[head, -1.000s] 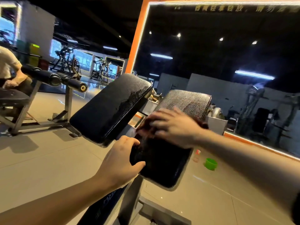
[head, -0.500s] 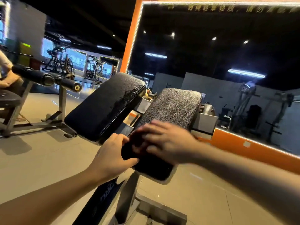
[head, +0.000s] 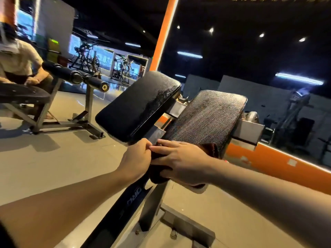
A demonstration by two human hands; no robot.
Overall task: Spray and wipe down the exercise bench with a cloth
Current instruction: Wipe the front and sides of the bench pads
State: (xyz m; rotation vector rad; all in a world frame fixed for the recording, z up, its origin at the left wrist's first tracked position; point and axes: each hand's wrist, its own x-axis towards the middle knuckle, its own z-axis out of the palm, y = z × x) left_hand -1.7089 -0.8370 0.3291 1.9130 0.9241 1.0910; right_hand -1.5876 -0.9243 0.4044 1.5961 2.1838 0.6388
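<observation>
The exercise bench has two tilted black pads: a left pad (head: pixel 138 106) and a right pad (head: pixel 209 119) with a pebbled, shiny surface. My right hand (head: pixel 180 161) lies flat on a dark reddish cloth (head: pixel 213 149) at the near lower end of the right pad; most of the cloth is hidden under the hand. My left hand (head: pixel 136 158) grips the near left edge of that pad, its fingers touching those of my right hand. No spray bottle is in view.
The bench's black post and steel base (head: pixel 186 228) stand on a pale tiled floor. A large orange-framed mirror (head: pixel 268 154) runs behind the bench. At the left a person in a pale shirt (head: pixel 16 59) sits on another bench (head: pixel 59 108) with roller pads.
My right hand has slid the cloth down the right pad, from its middle to its near lower end. My left hand has stayed on the pad's edge. The camera has shifted closer.
</observation>
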